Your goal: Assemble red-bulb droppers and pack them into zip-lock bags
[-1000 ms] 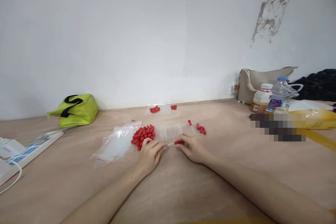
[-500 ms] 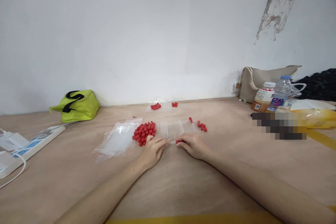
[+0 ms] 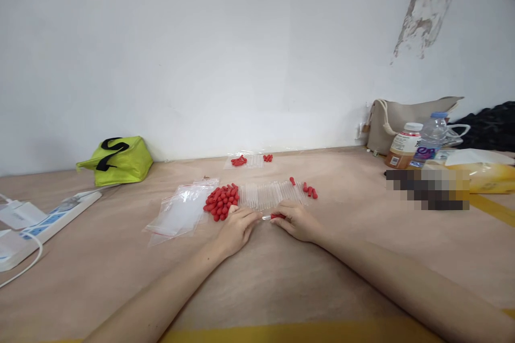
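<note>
The left hand (image 3: 237, 230) pinches one end of a slender, clear, straight tube (image 3: 266, 217) between thumb and fingers, while the right hand (image 3: 296, 221) pinches a small, red, bulb-shaped cap (image 3: 277, 216) at the tube's other end; how far the cap sits over the tube is hidden by the fingers. Both are held low over the brown-covered desk (image 3: 261, 284), just in front of a row of slender clear tubes (image 3: 269, 196) lying side by side. A heap of small red bulb-shaped caps (image 3: 220, 203) lies beside the left hand, next to flat, clear plastic bags with red-lined edges (image 3: 177, 217).
</note>
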`<move>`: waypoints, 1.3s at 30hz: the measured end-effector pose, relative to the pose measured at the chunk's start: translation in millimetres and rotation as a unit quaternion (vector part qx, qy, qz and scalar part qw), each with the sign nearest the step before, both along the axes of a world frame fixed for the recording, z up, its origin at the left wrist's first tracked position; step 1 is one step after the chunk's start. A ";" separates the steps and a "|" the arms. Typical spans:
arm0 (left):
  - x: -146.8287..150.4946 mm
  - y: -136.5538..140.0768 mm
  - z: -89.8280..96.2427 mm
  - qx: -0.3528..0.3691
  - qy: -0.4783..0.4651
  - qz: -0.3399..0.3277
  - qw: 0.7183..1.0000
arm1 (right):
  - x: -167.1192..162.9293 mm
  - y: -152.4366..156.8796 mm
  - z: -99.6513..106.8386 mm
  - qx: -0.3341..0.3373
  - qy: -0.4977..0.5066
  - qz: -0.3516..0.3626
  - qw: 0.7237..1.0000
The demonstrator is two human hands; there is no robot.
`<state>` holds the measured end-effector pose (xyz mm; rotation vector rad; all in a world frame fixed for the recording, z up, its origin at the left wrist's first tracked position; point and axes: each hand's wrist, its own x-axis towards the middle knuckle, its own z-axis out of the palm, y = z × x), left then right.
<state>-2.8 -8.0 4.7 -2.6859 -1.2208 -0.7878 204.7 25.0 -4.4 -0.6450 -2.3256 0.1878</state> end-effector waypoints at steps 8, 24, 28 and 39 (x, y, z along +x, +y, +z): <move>3.4 -0.2 -0.6 0.002 0.014 -0.011 1.000 | 0.1 -3.5 5.8 0.072 -0.054 -0.029 0.996; 6.8 -0.9 -2.8 -0.009 -0.113 0.000 0.994 | -13.5 -4.2 5.1 -0.207 0.224 0.011 0.952; 6.4 -6.2 -1.0 -0.012 -0.118 -0.016 0.993 | -23.0 -4.1 8.1 -0.338 0.356 0.022 0.871; 2.8 -7.2 1.6 0.048 -0.089 0.013 0.995 | 56.6 90.0 43.0 -0.277 0.074 -0.307 0.907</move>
